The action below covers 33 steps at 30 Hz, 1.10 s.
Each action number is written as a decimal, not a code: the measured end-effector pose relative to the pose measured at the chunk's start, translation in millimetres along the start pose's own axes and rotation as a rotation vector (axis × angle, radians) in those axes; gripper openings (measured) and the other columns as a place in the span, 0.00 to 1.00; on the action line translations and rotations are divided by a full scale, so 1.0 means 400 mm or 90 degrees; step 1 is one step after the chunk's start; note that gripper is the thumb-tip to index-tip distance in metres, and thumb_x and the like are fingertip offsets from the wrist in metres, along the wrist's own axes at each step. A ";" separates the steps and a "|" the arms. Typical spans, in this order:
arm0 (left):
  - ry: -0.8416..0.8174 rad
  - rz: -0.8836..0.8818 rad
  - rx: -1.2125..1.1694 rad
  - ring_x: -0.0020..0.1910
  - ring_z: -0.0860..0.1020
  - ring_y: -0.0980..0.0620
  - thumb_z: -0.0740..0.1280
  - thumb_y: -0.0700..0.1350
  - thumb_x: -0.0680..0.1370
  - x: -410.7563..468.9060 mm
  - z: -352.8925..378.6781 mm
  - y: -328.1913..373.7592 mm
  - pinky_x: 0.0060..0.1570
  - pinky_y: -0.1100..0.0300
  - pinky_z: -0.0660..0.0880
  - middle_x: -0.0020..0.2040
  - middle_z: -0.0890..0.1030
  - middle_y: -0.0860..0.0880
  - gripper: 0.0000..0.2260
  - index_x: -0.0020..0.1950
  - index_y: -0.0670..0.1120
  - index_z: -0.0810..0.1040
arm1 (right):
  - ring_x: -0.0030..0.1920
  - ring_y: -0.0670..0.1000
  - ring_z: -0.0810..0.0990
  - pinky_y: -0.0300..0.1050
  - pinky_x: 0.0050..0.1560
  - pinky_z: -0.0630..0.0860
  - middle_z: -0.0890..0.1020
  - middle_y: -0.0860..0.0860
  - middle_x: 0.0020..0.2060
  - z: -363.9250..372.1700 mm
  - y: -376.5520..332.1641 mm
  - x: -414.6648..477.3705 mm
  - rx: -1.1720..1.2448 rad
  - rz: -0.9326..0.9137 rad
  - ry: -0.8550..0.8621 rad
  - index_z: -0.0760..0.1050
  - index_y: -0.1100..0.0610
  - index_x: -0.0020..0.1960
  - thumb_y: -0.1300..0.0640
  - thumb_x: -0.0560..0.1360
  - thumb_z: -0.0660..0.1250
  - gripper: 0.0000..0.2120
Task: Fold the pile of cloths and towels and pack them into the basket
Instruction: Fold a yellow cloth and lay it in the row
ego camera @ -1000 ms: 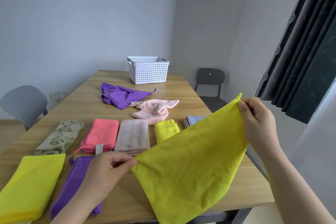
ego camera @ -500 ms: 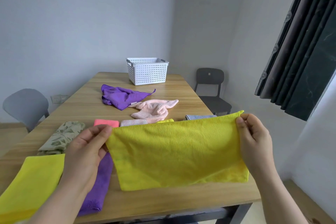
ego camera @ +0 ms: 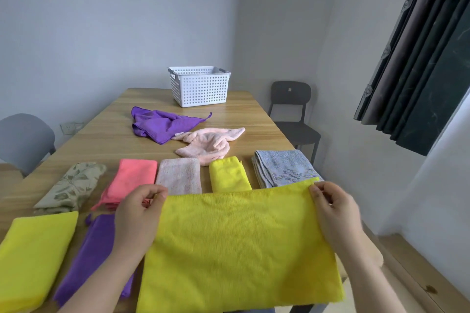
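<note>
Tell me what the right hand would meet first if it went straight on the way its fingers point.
Probably the folded grey-blue towel, which lies just beyond the right hand and the yellow cloth corner it pinches. Depth is unclear; the hand may pass above it.

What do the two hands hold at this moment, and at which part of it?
Both hold the big yellow cloth, stretched between them: the left hand pinches its top left corner, the right hand its top right corner.
</note>
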<state>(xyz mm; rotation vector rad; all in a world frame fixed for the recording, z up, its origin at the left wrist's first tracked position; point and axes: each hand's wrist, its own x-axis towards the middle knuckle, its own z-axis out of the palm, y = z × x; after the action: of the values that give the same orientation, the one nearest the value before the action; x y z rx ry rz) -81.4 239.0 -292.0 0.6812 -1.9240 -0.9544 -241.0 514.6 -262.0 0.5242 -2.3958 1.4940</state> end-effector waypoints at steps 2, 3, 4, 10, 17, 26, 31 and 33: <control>-0.015 -0.024 0.033 0.38 0.78 0.55 0.69 0.38 0.75 0.006 0.041 -0.031 0.39 0.66 0.71 0.40 0.82 0.52 0.08 0.42 0.51 0.79 | 0.30 0.44 0.70 0.34 0.30 0.64 0.70 0.47 0.25 0.035 0.043 0.003 -0.024 0.013 -0.009 0.71 0.51 0.35 0.60 0.78 0.64 0.13; -0.022 -0.028 0.042 0.38 0.78 0.53 0.68 0.38 0.75 0.012 0.056 -0.042 0.39 0.60 0.72 0.41 0.82 0.52 0.08 0.42 0.52 0.79 | 0.29 0.44 0.69 0.35 0.29 0.63 0.68 0.47 0.24 0.046 0.058 0.005 -0.032 0.016 -0.010 0.68 0.50 0.34 0.60 0.78 0.63 0.15; -0.029 -0.024 0.057 0.38 0.78 0.52 0.68 0.38 0.75 0.020 0.069 -0.047 0.39 0.58 0.72 0.41 0.82 0.51 0.09 0.42 0.52 0.79 | 0.28 0.44 0.67 0.35 0.29 0.62 0.67 0.47 0.24 0.055 0.071 0.012 -0.037 0.020 -0.009 0.66 0.50 0.33 0.60 0.78 0.63 0.16; -0.026 0.127 0.269 0.50 0.76 0.42 0.66 0.36 0.74 0.022 0.105 -0.047 0.51 0.50 0.69 0.50 0.77 0.44 0.10 0.54 0.42 0.78 | 0.31 0.46 0.71 0.42 0.32 0.66 0.75 0.47 0.30 0.091 0.096 0.048 -0.036 0.061 -0.032 0.75 0.55 0.44 0.58 0.79 0.62 0.06; -0.213 0.268 0.177 0.54 0.72 0.58 0.58 0.52 0.76 -0.163 0.169 0.009 0.57 0.65 0.69 0.54 0.79 0.52 0.15 0.54 0.47 0.78 | 0.40 0.50 0.77 0.41 0.36 0.69 0.79 0.48 0.38 0.072 0.121 0.002 -0.044 0.151 -0.123 0.75 0.51 0.51 0.55 0.76 0.67 0.04; -0.431 0.197 0.494 0.69 0.67 0.46 0.43 0.64 0.79 -0.228 0.199 -0.008 0.65 0.49 0.57 0.69 0.73 0.46 0.30 0.67 0.48 0.74 | 0.27 0.46 0.70 0.40 0.28 0.61 0.74 0.47 0.26 0.007 0.114 -0.051 -0.146 0.207 -0.201 0.78 0.53 0.37 0.51 0.76 0.66 0.10; -0.485 0.170 0.520 0.68 0.70 0.43 0.44 0.65 0.79 -0.236 0.192 -0.005 0.63 0.46 0.59 0.69 0.72 0.45 0.32 0.68 0.47 0.73 | 0.32 0.49 0.76 0.43 0.32 0.68 0.80 0.50 0.32 0.009 0.087 -0.069 -0.030 0.205 -0.166 0.78 0.50 0.43 0.54 0.77 0.65 0.05; -0.484 0.169 0.505 0.69 0.70 0.43 0.44 0.66 0.79 -0.232 0.188 0.004 0.63 0.47 0.58 0.70 0.71 0.46 0.32 0.68 0.48 0.73 | 0.36 0.50 0.78 0.46 0.37 0.71 0.82 0.50 0.34 0.013 0.068 -0.067 0.007 0.192 -0.152 0.79 0.50 0.46 0.55 0.77 0.65 0.04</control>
<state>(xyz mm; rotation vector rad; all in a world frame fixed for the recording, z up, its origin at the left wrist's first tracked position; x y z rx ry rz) -102.6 336.1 -358.2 0.4851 -3.0326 -0.2403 -228.9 525.0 -297.1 0.3732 -2.7552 1.6458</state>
